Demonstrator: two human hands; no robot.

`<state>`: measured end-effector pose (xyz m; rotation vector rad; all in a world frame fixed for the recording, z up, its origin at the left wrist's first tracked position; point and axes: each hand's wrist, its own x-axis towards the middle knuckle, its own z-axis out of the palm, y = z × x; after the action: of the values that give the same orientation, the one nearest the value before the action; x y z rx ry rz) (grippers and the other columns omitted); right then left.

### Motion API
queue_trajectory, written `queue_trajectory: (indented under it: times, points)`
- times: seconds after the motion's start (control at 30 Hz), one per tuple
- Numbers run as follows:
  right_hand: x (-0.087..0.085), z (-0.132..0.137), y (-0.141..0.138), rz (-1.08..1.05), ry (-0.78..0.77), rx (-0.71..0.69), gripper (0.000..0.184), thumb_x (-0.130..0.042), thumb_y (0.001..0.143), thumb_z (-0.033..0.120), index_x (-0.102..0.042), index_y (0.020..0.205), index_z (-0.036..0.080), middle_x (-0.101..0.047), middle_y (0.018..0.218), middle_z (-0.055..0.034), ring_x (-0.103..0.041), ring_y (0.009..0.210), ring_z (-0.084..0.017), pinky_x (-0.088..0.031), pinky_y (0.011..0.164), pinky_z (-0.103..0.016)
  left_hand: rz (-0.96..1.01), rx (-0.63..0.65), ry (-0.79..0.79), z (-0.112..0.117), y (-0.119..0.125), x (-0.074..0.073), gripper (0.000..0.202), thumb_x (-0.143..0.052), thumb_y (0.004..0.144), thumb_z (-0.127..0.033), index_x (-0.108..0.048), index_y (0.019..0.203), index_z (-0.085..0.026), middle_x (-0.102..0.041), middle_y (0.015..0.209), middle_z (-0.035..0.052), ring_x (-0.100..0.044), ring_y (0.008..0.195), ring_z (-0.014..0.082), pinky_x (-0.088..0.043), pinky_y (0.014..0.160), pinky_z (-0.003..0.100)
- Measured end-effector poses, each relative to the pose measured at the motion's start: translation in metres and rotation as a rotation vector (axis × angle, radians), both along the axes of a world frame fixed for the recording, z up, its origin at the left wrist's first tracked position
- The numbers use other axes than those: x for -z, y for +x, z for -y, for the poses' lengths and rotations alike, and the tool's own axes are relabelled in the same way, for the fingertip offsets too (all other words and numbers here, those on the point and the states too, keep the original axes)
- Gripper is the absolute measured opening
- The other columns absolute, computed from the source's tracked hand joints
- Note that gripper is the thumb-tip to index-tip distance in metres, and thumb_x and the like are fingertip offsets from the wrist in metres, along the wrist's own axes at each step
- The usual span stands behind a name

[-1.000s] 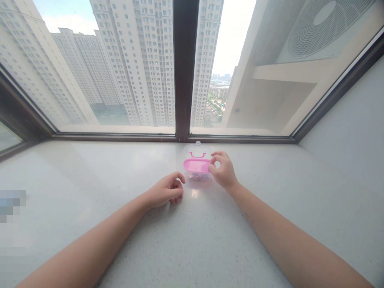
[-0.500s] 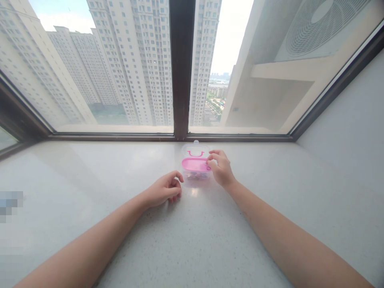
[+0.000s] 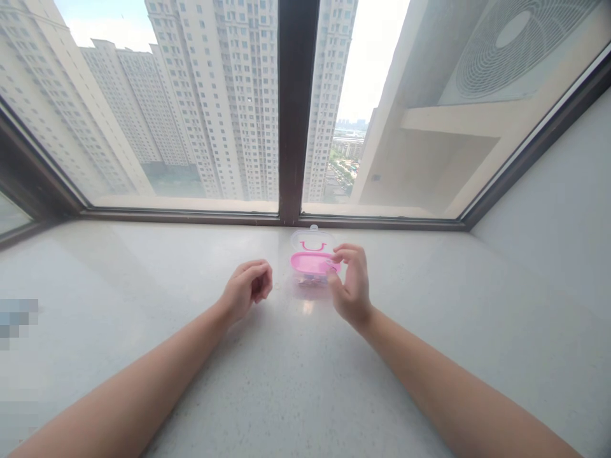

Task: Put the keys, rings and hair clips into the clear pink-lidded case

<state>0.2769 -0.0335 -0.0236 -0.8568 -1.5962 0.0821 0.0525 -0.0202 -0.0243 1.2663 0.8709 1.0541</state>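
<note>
A small clear plastic box (image 3: 310, 280) with dark bits inside stands on the white sill. Across its top sits an oval pink tray (image 3: 308, 262), and its clear lid (image 3: 301, 238) with a pink handle leans open at the back. My right hand (image 3: 352, 283) is at the tray's right end, thumb and fingers apart around a small item (image 3: 329, 261) that I cannot make out; whether they touch the tray is unclear. My left hand (image 3: 248, 286) rests on the sill left of the box, apart from it, its fingers curled in with nothing visible in them.
The pale speckled sill (image 3: 286, 388) runs up to a dark window frame (image 3: 293, 108) just behind the box. A white wall (image 3: 548, 235) closes off the right side. A blurred-out patch (image 3: 18, 321) lies at the far left edge.
My left hand has drawn back to the left, away from the box, and its fingers have curled in. My right hand's thumb and fingers have spread from a pinch at the tray's edge.
</note>
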Motion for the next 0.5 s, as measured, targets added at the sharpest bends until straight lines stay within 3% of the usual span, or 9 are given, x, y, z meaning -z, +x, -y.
queue_trajectory:
  times: [0.1, 0.2, 0.37, 0.5]
  points:
    - [0.007, 0.013, -0.014, 0.173, -0.076, -0.283, 0.021, -0.051, 0.077, 0.011, -0.051, 0.097, 0.02, -0.052, 0.092, -0.005, -0.051, 0.076, -0.017, -0.045, 0.07, -0.031, -0.119, -0.224, 0.132, -0.003, -0.002, -0.003, 0.028, -0.042, 0.084, -0.034, -0.048, 0.062, -0.017, -0.043, 0.042, -0.0049, -0.033, 0.038, 0.0083, -0.021, 0.039, 0.021]
    - [0.014, 0.016, -0.02, 0.422, -0.311, -0.461, 0.027, -0.053, 0.078, 0.012, -0.054, 0.104, 0.019, -0.055, 0.083, -0.0013, -0.045, 0.06, -0.011, -0.041, 0.06, -0.026, -0.417, -0.357, 0.276, -0.007, -0.005, -0.002, 0.026, -0.044, 0.084, -0.035, -0.053, 0.066, -0.017, -0.045, 0.048, -0.0046, -0.039, 0.046, 0.0105, -0.03, 0.048, 0.023]
    - [0.015, 0.013, -0.02, 0.68, -0.604, -0.438, 0.047, -0.056, 0.08, 0.017, -0.053, 0.127, 0.018, -0.059, 0.071, 0.0002, -0.05, 0.062, -0.013, -0.036, 0.06, -0.025, -0.886, -0.363, 0.47, -0.014, -0.013, 0.007, 0.014, -0.051, 0.076, -0.026, -0.062, 0.08, -0.018, -0.055, 0.068, -0.0009, -0.051, 0.065, 0.015, -0.037, 0.063, 0.027]
    - [0.013, 0.013, -0.02, 0.739, -0.642, -0.419, 0.053, -0.058, 0.079, 0.02, -0.052, 0.131, 0.018, -0.06, 0.07, -0.0007, -0.049, 0.062, -0.014, -0.032, 0.058, -0.025, -1.05, -0.261, 0.508, -0.016, -0.015, 0.012, 0.011, -0.055, 0.069, -0.022, -0.063, 0.076, -0.018, -0.057, 0.08, 0.0024, -0.054, 0.074, 0.0179, -0.04, 0.068, 0.028]
